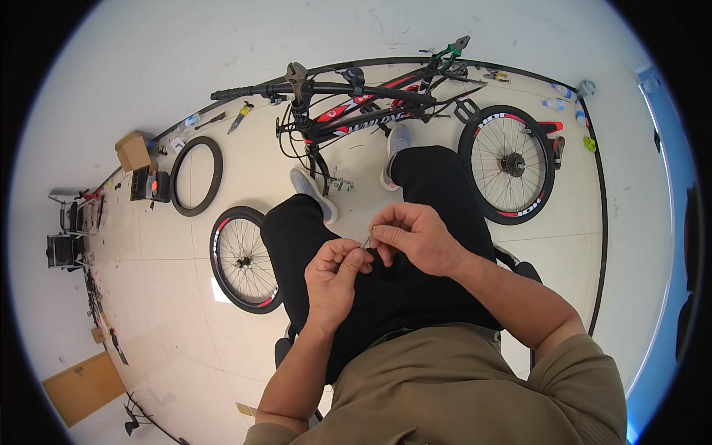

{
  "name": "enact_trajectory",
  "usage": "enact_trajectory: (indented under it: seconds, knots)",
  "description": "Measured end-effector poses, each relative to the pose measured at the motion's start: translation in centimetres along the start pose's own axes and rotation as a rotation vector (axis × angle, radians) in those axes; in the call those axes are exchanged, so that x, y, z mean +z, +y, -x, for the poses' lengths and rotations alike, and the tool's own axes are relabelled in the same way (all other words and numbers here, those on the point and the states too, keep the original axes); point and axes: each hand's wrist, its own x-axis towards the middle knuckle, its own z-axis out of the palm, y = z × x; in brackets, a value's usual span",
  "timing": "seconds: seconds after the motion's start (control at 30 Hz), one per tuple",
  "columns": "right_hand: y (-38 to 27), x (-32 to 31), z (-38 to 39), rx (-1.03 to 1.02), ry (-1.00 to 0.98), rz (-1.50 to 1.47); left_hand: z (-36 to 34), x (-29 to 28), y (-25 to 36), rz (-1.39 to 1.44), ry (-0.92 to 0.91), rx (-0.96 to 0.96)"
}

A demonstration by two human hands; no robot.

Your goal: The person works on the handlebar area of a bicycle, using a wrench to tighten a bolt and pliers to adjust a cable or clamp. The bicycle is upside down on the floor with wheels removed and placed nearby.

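Both hands meet over my lap in black trousers. My left hand (337, 282) pinches a small, thin silvery piece (365, 243), too small to name. My right hand (415, 241), a little higher, has thumb and forefinger closed on the upper end of the same piece. Beyond my knees stands a black and red bicycle frame (356, 126) without wheels, between my grey shoes (311, 189). An adjustable wrench (296, 78) rests at the top of its steering column. A spoked wheel (236, 211) lies on the left, another with a cassette (512, 167) on the right.
A loose tyre (176, 174), a cardboard box (133, 148) and a toolbox (141, 185) lie on the left. Tools (241, 115) are scattered along the wall. Bottles (552, 104) stand or lie at the right. Chairs (65, 251) are at the far left.
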Motion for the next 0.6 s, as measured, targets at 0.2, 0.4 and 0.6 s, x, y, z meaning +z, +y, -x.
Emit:
enact_trajectory:
  seconds: [0.2, 0.4, 0.6]
  knots:
    - [0.1, -0.2, -0.1, -0.013, 0.021, -0.033, -0.2, -0.2, 0.1, 0.279, -0.041, -0.060]
    - [-0.2, 0.8, 0.5, -0.020, 0.017, 0.184, 0.0, 0.2, -0.1, -0.083, 0.023, 0.037]
    - [-0.7, 1.0, 0.7, 0.005, 0.024, 0.286, 0.2, 0.4, 0.2, -0.095, 0.047, 0.048]
